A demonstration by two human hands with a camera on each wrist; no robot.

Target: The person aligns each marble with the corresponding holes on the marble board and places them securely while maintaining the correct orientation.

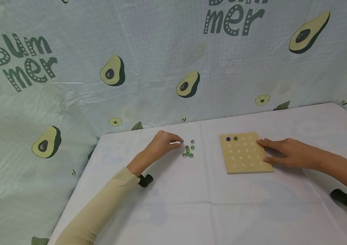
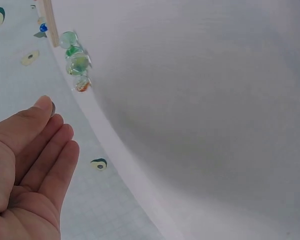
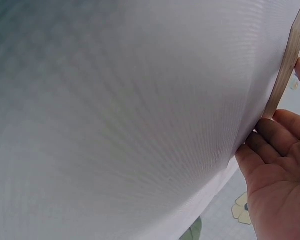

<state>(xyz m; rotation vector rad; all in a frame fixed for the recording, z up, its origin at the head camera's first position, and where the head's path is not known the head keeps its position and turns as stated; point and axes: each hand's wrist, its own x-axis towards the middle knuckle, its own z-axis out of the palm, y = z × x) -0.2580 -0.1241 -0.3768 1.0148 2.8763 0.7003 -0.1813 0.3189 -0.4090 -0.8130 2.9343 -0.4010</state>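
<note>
My left hand point(image 1: 161, 144) pinches a small marble point(image 2: 53, 109) between thumb and index fingertip; most of it is hidden behind the thumb. Just right of those fingertips, several glass marbles point(image 1: 187, 154) in clear and green tones lie in a loose group on the white cloth. A square wooden board point(image 1: 244, 169) with rows of shallow pits lies farther right. A blue marble point(image 1: 228, 139) and an olive-green marble point(image 1: 235, 138) sit side by side at its far left corner. My right hand point(image 1: 286, 153) rests with extended fingers and thumb against the board's right edge.
A white cloth point(image 1: 179, 211) covers the table, creased along fold lines. Behind and to the left hangs a pale curtain point(image 1: 155, 54) printed with avocados and lettering. Dark wrist cameras point(image 1: 145, 180) show below both forearms.
</note>
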